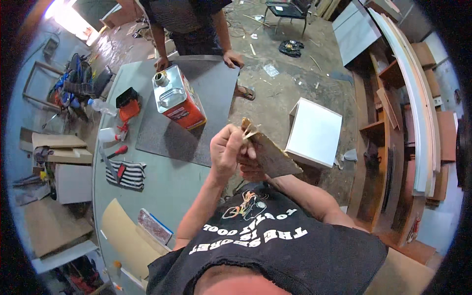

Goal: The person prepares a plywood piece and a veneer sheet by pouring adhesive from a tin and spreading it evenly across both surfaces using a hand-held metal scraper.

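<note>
Left grip point(227, 148) pinches a pale strand point(250, 132) at one end of the board point(274, 156), which the right grip point(252, 171) clasps beside the surface point(179, 184); apparently picking it off, which calls for steady support

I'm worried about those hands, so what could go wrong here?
The pale stringy stuff could stick to the left hand pinching it. The flat grey piece looks rough-edged and might scratch the right hand holding it. The metal can looks uncapped at its spout, so a knock might spill anything inside.
</note>
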A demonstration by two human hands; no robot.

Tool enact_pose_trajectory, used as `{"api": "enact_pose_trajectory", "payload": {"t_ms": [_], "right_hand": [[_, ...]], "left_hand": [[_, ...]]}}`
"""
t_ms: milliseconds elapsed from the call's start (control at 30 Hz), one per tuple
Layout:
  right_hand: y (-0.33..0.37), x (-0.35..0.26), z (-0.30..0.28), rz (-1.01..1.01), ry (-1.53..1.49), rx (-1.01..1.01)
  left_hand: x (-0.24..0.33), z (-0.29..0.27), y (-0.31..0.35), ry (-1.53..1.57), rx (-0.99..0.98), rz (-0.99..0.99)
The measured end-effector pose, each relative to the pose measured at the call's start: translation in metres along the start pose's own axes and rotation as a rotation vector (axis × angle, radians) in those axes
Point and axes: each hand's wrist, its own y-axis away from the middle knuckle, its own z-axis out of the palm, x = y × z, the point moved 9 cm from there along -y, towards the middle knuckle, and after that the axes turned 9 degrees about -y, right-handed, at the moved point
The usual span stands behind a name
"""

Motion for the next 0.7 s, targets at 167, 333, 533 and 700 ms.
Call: {"api": "enact_pose_trajectory", "payload": {"t_ms": [167, 333, 533, 700], "right_hand": [[0.013, 0.000, 0.008, -0.198, 0.178, 0.378], [-0.009, 0.040, 0.023, 0.127, -0.111, -0.090], [-0.006, 0.047, 0.037, 0.311, -0.272, -0.415], [-0.010, 0.057, 0.019, 0.313, -0.285, -0.378]], "left_hand": [[-0.010, 0.010, 0.015, 0.938, 0.135, -0.057], [0.022, -0.007, 0.008, 1.467, -0.003, 0.088], [0.043, -0.062, 0.013, -0.171, 0.204, 0.471], [0.057, -0.028, -0.005, -0.588, 0.123, 0.332]]}}
